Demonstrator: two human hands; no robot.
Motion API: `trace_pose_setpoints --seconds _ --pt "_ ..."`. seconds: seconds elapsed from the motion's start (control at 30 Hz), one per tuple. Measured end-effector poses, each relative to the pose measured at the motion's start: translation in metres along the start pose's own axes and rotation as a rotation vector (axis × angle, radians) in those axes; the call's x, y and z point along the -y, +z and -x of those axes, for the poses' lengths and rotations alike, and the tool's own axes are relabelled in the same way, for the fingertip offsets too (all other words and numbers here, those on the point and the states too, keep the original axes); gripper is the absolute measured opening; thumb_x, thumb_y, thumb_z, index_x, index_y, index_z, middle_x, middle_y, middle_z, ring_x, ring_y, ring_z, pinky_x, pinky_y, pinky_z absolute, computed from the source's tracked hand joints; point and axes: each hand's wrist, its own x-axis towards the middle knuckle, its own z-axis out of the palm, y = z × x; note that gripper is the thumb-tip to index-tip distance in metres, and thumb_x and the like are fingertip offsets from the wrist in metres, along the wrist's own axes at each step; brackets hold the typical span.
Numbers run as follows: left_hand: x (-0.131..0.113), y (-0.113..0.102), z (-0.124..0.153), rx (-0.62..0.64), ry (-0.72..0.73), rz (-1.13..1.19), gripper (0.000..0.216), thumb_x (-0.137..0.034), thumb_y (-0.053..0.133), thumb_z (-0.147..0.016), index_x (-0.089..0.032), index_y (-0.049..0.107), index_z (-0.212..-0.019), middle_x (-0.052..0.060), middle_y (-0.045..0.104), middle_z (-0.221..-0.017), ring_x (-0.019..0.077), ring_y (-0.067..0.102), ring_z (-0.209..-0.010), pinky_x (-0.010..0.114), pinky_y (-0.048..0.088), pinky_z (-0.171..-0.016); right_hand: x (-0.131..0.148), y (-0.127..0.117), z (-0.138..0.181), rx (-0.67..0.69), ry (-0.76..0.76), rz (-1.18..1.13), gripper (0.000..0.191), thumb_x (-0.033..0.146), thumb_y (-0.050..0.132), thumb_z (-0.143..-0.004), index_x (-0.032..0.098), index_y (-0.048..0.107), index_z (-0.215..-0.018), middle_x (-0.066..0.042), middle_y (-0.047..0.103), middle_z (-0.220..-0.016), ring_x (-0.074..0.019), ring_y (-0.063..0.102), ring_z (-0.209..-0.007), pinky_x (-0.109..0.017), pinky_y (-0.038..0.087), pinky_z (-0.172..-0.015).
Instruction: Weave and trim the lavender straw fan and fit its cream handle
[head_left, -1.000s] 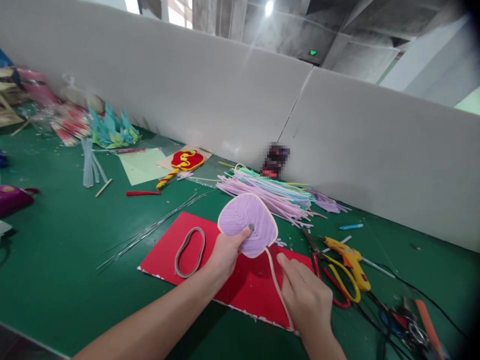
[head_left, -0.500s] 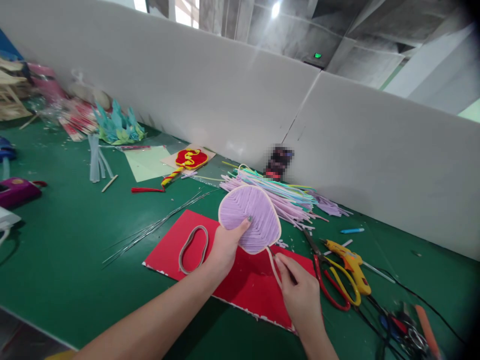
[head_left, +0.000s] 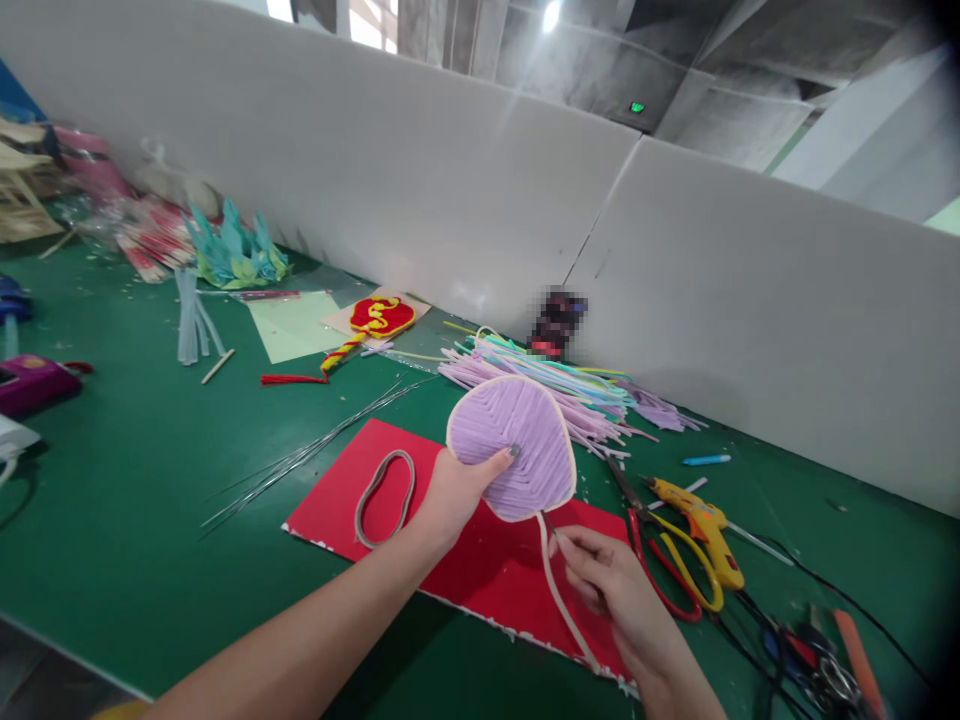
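Note:
My left hand (head_left: 465,490) grips a rounded lilac fan panel (head_left: 529,420) by its lower left edge, thumb across the front. Ribbed lilac pipe cleaners fill the panel, and a cream one borders it. From the bottom edge a loose cream pipe cleaner (head_left: 559,600) hangs down over a red board (head_left: 341,475). Just right of that strip, my right hand (head_left: 611,580) pinches with thumb and fingertips near the panel's base. A thin dark sliver shows at its fingertips, too small to identify. The loose strip runs free of the right fingers.
Scissors (head_left: 694,575) and a yellow glue gun (head_left: 701,530) with a cable lie to the right. Behind the panel is a pile of pastel pipe cleaners (head_left: 559,385). A finished red-and-yellow fan (head_left: 382,316), thin wires (head_left: 322,440) and a grey loop (head_left: 360,510) lie left.
The lilac panel has shifted slightly right and down with my left hand. My right hand has let go of the cream strip, which now hangs free, and pinches closer to the panel's base.

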Motion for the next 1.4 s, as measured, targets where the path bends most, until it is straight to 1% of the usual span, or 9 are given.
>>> trace_pose_setpoints --seconds 0.17,0.27,0.4,0.6,0.7,0.9,1.07,1.23,1.4 --pt "-0.002 0.0 0.002 -0.024 -0.008 -0.076 0.042 -0.027 0.076 -0.057 -0.015 0.067 -0.096 0.008 0.07 -0.097 0.0238 0.064 -0.09 0.036 0.051 -0.081 -0.004 -0.003 -0.003 0.12 0.102 -0.145 0.035 0.048 0.069 -0.063 0.015 0.061 -0.071 0.012 0.026 -0.036 -0.0015 0.012 -0.035 -0.017 0.006 -0.035" --pt "-0.002 0.0 0.001 -0.021 -0.015 -0.074 0.041 -0.027 0.076 -0.056 -0.014 0.067 -0.094 0.009 0.07 -0.097 0.0242 0.064 -0.091 0.036 0.051 -0.082 -0.007 -0.002 -0.005 0.022 0.016 -0.019 0.034 0.048 0.066 -0.067 0.015 0.065 -0.074 0.008 0.038 -0.037 -0.0033 0.024 -0.032 -0.016 0.017 -0.033" --pt "0.0 -0.001 -0.001 -0.004 -0.018 0.004 0.044 -0.028 0.077 -0.056 -0.014 0.066 -0.096 0.009 0.069 -0.099 0.0246 0.063 -0.094 0.037 0.049 -0.085 -0.012 -0.001 -0.002 -0.372 -0.517 0.57 0.022 0.034 0.057 -0.077 0.017 0.071 -0.084 -0.008 0.071 -0.079 -0.0191 0.064 -0.068 -0.028 0.05 -0.062" --pt "0.007 -0.003 -0.005 -0.064 -0.051 0.079 0.044 -0.029 0.078 -0.054 -0.013 0.066 -0.094 0.011 0.068 -0.102 0.0267 0.061 -0.097 0.04 0.048 -0.086 -0.02 -0.002 0.001 -0.588 -1.113 1.272 0.031 0.007 0.046 -0.078 0.013 0.069 -0.098 -0.009 0.073 -0.077 -0.0185 0.068 -0.067 -0.024 0.051 -0.063" --pt "0.009 -0.003 -0.005 -0.092 -0.042 0.064 0.044 -0.029 0.078 -0.054 -0.013 0.066 -0.093 0.011 0.068 -0.1 0.0261 0.062 -0.096 0.039 0.048 -0.086 -0.022 0.001 -0.001 -0.6 -1.085 1.199 0.028 0.01 0.047 -0.08 0.013 0.07 -0.096 -0.01 0.073 -0.08 -0.0191 0.068 -0.069 -0.024 0.052 -0.064" --pt "0.002 -0.002 -0.003 -0.064 -0.038 0.034 0.045 -0.028 0.078 -0.054 -0.013 0.067 -0.095 0.01 0.069 -0.099 0.0248 0.063 -0.093 0.038 0.049 -0.085 -0.017 0.009 -0.005 -0.397 -0.52 0.569 0.027 0.036 0.054 -0.079 0.016 0.071 -0.085 -0.01 0.073 -0.086 -0.0236 0.068 -0.079 -0.027 0.055 -0.065" --pt "0.005 -0.003 -0.003 -0.047 -0.04 0.009 0.05 -0.027 0.077 -0.056 -0.014 0.064 -0.102 0.009 0.069 -0.101 0.0241 0.063 -0.092 0.037 0.049 -0.084 -0.013 0.007 -0.007 -0.26 -0.29 0.294 0.035 0.044 0.059 -0.073 0.014 0.07 -0.087 -0.009 0.072 -0.082 -0.024 0.067 -0.075 -0.029 0.054 -0.063" --pt "0.005 -0.001 -0.003 0.019 -0.068 0.087 0.05 -0.027 0.077 -0.057 -0.013 0.063 -0.103 0.01 0.067 -0.106 0.0249 0.06 -0.099 0.038 0.046 -0.09 -0.013 0.005 -0.006 -0.339 -0.389 0.421 0.029 0.041 0.057 -0.076 0.016 0.069 -0.083 -0.008 0.072 -0.085 -0.0222 0.066 -0.08 -0.027 0.053 -0.068" --pt "-0.003 0.002 0.0 0.357 -0.215 0.27 0.044 -0.039 0.068 -0.069 -0.016 0.061 -0.106 0.013 0.057 -0.121 0.0281 0.05 -0.114 0.042 0.042 -0.094 -0.016 0.005 -0.002 -0.711 -0.79 0.643 0.022 0.03 0.052 -0.083 0.015 0.067 -0.084 -0.008 0.071 -0.079 -0.0188 0.066 -0.071 -0.025 0.052 -0.065"
